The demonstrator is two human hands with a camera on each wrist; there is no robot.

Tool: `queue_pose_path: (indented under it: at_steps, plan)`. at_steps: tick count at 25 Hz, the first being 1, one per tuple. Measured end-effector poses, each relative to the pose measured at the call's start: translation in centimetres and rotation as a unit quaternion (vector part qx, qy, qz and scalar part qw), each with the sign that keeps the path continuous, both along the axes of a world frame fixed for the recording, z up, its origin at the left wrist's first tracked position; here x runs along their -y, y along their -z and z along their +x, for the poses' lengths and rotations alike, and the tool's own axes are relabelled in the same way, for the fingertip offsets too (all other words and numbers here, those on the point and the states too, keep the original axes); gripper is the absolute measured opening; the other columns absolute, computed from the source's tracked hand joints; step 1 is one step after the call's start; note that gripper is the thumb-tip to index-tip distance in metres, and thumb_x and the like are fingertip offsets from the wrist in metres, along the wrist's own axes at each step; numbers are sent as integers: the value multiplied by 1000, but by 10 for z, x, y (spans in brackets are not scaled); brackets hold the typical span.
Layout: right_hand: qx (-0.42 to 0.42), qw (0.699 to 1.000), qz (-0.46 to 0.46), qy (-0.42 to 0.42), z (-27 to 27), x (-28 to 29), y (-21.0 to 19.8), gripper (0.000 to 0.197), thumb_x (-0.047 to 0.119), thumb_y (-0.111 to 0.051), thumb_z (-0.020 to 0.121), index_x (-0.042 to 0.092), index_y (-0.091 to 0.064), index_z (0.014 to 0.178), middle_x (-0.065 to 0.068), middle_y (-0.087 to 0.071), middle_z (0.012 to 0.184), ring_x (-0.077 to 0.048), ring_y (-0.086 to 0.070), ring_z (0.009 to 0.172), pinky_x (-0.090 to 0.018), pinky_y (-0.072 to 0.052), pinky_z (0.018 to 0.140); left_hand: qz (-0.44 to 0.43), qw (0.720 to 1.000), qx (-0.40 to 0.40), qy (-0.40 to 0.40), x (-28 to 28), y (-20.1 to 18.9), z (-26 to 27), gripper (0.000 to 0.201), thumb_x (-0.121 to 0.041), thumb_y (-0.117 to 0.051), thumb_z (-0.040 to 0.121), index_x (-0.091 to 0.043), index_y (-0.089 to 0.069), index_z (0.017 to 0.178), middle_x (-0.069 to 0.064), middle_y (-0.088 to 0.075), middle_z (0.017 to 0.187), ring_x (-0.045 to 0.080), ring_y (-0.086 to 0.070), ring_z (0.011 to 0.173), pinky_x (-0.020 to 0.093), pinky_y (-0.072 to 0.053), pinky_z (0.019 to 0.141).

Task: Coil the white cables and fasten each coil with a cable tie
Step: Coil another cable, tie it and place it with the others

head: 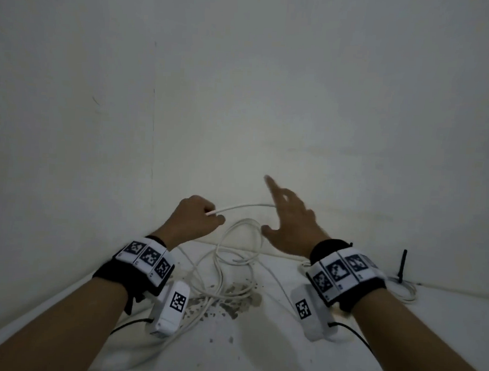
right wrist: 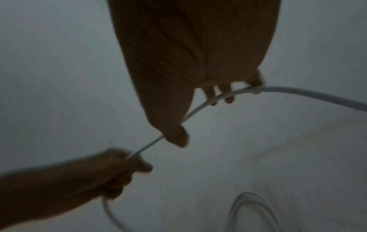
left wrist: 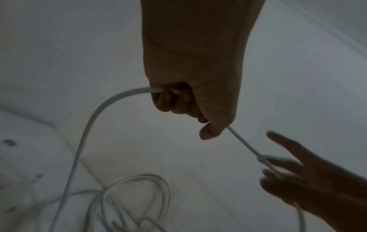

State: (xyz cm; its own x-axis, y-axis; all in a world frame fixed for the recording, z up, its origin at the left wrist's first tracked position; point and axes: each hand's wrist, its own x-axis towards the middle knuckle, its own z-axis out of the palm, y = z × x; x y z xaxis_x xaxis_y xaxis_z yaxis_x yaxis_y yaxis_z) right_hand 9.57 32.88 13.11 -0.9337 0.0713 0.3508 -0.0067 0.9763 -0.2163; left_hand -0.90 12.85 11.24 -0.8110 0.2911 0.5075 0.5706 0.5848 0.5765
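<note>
Our left hand (head: 195, 217) gripped the cable (head: 244, 206); our right hand (head: 288, 223), fingers spread, touched it beside the left.

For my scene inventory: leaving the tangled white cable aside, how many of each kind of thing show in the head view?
Hands: 2, left hand, right hand
Marker wristbands: 2
Wrist cameras: 2
Black upright stick: 1
Total: 7 (white cable excluded)

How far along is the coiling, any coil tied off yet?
Nothing tied yet. In hand: the left hand grips the white cable, which runs across the open right hand. Left: loose loops lie on the surface, uncoiled, and a dark cable tie stands unused at far right.
</note>
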Motion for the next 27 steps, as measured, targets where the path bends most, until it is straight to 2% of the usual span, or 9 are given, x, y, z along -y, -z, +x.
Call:
queue_pose_path:
  at_steps: [2, 5, 8, 11, 13, 16, 19, 23, 27]
  plan:
    - [-20, 993, 29, -113, -6, 20, -1, 62, 38, -58, 96, 38, -27, 151, -9, -49, 142, -26, -45, 129, -52, -36, 108, 9, 996, -64, 67, -15, -7, 6, 40, -29, -75, 78, -15, -54, 48, -10, -42, 41, 4, -39, 42, 18, -30, 47]
    - [-108, 970, -122, -181, -9, 19, -13, 14, 32, -61, 97, 24, -69, 105, 2, -70, 96, -15, -61, 84, -30, -48, 78, 102, 991, -24, 85, -11, -1, 7, 51, -45, -76, 76, -5, -54, 53, -4, -43, 45, 6, -37, 44, 19, -30, 48]
    - [-279, 899, -325, -89, -6, -12, -24, 17, 33, -65, 93, 22, -72, 82, 12, -61, 64, -6, -53, 61, -25, -42, 63, 137, 986, 96, 14, 13, 16, -6, 52, -46, -69, 86, 0, -65, 62, 1, -64, 56, 9, -57, 56, 25, -46, 62]
    - [-402, 763, -506, 34, 1, -48, -29, 16, 31, -61, 94, 25, -68, 80, 6, -54, 65, -14, -48, 63, -32, -41, 65, 102, 953, 285, -26, 35, 39, -17, 55, -58, -65, 84, -4, -69, 81, 9, -74, 78, 23, -71, 76, 36, -55, 78]
    - [-405, 730, -544, 80, 7, -65, -27, 13, 32, -59, 95, 27, -68, 86, 5, -52, 69, -19, -49, 70, -33, -42, 68, 141, 906, 398, -17, 44, 55, -17, 60, -66, -66, 78, -6, -63, 84, 10, -71, 79, 25, -73, 74, 37, -59, 73]
    - [-396, 760, -505, 104, 13, -72, -10, 16, 34, -58, 95, 29, -67, 83, 5, -57, 72, -22, -55, 76, -29, -42, 69, 298, 825, 478, 53, 36, 63, -16, 54, -68, -64, 78, -20, -43, 64, 0, -48, 53, 12, -49, 40, 19, -41, 41]
    - [-290, 884, -358, 83, 22, -60, 15, 19, 36, -59, 96, 24, -69, 85, 8, -58, 64, -15, -56, 62, -23, -40, 57, 413, 784, 453, 102, 6, 48, -21, 52, -59, -48, 93, -24, -25, 62, -7, -20, 42, 9, -16, 31, 18, -14, 39]
    - [-38, 990, -128, 47, 35, -40, 41, 19, 44, -60, 93, 31, -74, 96, 5, -67, 85, -9, -62, 70, -20, -47, 63, 428, 802, 385, 158, -37, 26, -9, 46, -57, -29, 101, -17, -38, 80, -5, -21, 49, 10, -16, 37, 26, -24, 46]
    - [107, 991, -53, -68, 55, -17, 50, 27, 50, -61, 90, 34, -75, 106, 8, -70, 93, -8, -62, 80, -24, -47, 70, 257, 870, 363, 214, -75, 31, 16, 26, -24, -33, 106, -8, -52, 97, 6, -57, 63, 18, -55, 49, 31, -52, 61]
